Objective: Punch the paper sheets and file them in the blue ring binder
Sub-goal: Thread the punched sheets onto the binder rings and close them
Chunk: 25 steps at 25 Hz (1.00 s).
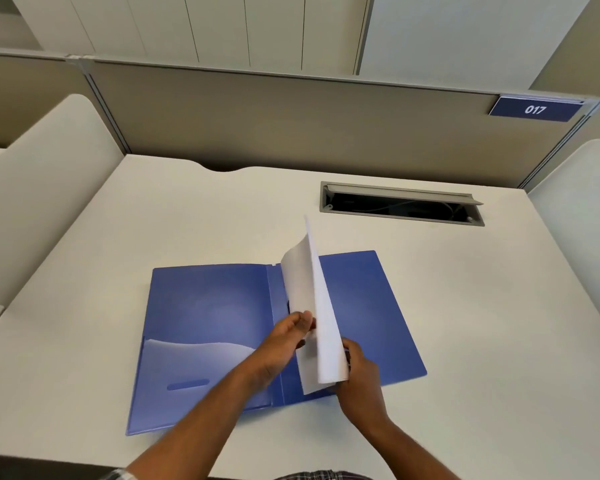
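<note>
The blue ring binder (208,313) lies open and flat on the white desk, its inner pocket on the left cover. White paper sheets (321,327) stand nearly on edge over the binder's spine and right cover. My left hand (291,337) pinches the sheets on their left face, thumb and fingers at the paper's edge. My right hand (357,372) grips the sheets' lower right corner from behind. The binder's rings are hidden behind the paper and my hands. No hole punch is in view.
The white desk (84,341) has an open grey cable tray (400,204) at the back right. Beige partition walls close off the back and both sides, and a blue sign reading 017 (536,109) hangs at the upper right.
</note>
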Each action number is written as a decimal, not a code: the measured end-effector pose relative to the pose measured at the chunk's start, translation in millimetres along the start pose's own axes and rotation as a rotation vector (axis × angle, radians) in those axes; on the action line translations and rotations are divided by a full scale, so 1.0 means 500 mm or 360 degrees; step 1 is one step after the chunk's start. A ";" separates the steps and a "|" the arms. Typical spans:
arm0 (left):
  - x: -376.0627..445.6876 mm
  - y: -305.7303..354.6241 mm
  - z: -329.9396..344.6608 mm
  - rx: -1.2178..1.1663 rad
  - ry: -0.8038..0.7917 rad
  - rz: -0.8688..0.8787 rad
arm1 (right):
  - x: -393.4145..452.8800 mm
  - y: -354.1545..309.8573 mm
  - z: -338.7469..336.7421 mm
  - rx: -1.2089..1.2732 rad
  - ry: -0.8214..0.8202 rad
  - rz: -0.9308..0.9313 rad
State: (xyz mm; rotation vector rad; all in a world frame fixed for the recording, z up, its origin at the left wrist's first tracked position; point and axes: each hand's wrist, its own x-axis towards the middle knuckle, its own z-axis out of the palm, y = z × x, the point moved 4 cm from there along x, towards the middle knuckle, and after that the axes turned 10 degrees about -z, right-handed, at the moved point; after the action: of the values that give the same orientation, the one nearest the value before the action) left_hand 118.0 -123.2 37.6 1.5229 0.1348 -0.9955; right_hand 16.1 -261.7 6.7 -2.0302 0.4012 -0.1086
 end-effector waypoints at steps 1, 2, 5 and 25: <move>0.006 -0.011 0.008 0.0192 0.0191 0.0044 | 0.002 0.015 -0.013 0.0148 0.0074 0.0084; 0.013 -0.020 0.010 0.0370 0.0416 0.0099 | 0.005 0.032 -0.024 0.0241 0.0154 0.0190; 0.028 -0.052 0.005 0.0688 0.0838 0.0236 | 0.001 0.079 -0.039 0.0391 0.0236 0.0494; 0.087 -0.093 0.032 0.1363 0.0913 0.0007 | 0.031 0.181 -0.230 -0.0220 0.0444 0.0367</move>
State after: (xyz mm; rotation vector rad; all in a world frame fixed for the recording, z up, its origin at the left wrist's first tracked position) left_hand 108.9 -145.4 -23.6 2.5726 0.1106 -0.5918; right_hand -19.0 -402.1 -19.2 -2.0935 0.8353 -0.2283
